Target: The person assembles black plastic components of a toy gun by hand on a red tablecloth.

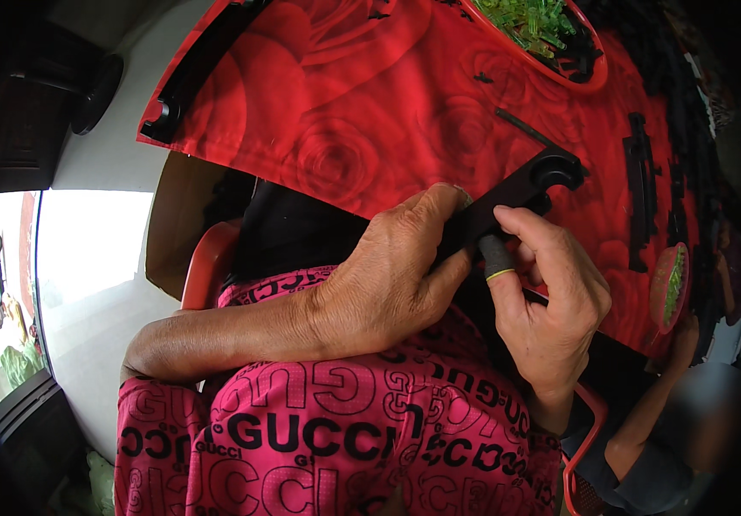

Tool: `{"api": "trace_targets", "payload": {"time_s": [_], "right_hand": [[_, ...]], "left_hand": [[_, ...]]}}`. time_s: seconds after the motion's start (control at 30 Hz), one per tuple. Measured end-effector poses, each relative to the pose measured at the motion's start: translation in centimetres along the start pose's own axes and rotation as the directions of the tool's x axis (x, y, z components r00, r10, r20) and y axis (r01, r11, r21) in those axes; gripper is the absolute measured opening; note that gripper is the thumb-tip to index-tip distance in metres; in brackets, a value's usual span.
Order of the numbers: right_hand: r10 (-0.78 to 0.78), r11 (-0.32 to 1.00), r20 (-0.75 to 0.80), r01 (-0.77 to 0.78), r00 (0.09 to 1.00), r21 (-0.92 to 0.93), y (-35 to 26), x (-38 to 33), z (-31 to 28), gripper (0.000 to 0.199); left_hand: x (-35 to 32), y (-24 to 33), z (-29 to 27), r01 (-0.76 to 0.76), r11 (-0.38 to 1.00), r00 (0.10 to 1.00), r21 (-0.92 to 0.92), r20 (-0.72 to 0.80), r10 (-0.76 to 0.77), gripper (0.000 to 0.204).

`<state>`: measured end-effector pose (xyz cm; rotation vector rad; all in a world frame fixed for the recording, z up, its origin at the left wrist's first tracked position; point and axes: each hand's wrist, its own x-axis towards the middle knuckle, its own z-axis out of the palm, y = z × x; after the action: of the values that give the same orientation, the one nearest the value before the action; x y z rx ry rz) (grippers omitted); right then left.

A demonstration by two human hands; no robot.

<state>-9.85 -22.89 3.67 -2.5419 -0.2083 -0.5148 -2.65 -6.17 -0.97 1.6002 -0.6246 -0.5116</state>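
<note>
A long black plastic part (pixel 508 191) with a rounded, hooked notch at its far end is held tilted over the near edge of the table. My left hand (pixel 392 271) is closed around its near end, the thumb pressed along it. At its right side my right hand (pixel 551 288) pinches the edge with bent fingers; a dark grey finger cover (pixel 496 255) sits on the thumb. Whatever lies between these fingertips is hidden. A thin black strip (pixel 522 127) lies on the cloth just beyond the part's notched end.
A rose-patterned red cloth (pixel 336 155) covers the table. A red basin (pixel 598 73) of small green pieces stands at the far side, a smaller bowl (pixel 682 279) at right. Black parts lie at left (pixel 202 64) and right (pixel 639 189). A co-worker's arm (pixel 645 430) is at right.
</note>
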Motion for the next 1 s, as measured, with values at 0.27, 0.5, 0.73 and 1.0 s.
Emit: {"api": "trace_targets", "payload": {"time_s": [0.27,0.5,0.73,1.0], "right_hand": [[0.07,0.992,-0.047,-0.065,0.996,0.109,0.4,-0.4,0.1,0.042],[0.167,0.957,-0.047,-0.15,0.985,0.25,1.0,-0.4,0.1,0.034],[0.097,0.98,-0.138,-0.069,0.986,0.189,1.0,-0.5,0.1,0.031],[0.141,0.965,-0.317,-0.059,0.938,0.254,3.2,-0.4,-1.9,0.029]], "left_hand": [[-0.2,-0.4,-0.3,-0.011,0.997,0.999,0.073,0.046,0.007,0.037],[-0.2,-1.1,-0.2,-0.136,0.983,0.99,0.12,0.043,0.131,0.031],[-0.1,-0.2,-0.6,-0.012,0.991,0.995,0.135,0.097,-0.001,0.019],[0.0,0.3,-0.9,-0.082,0.991,0.99,0.105,0.125,0.068,0.02]]}}
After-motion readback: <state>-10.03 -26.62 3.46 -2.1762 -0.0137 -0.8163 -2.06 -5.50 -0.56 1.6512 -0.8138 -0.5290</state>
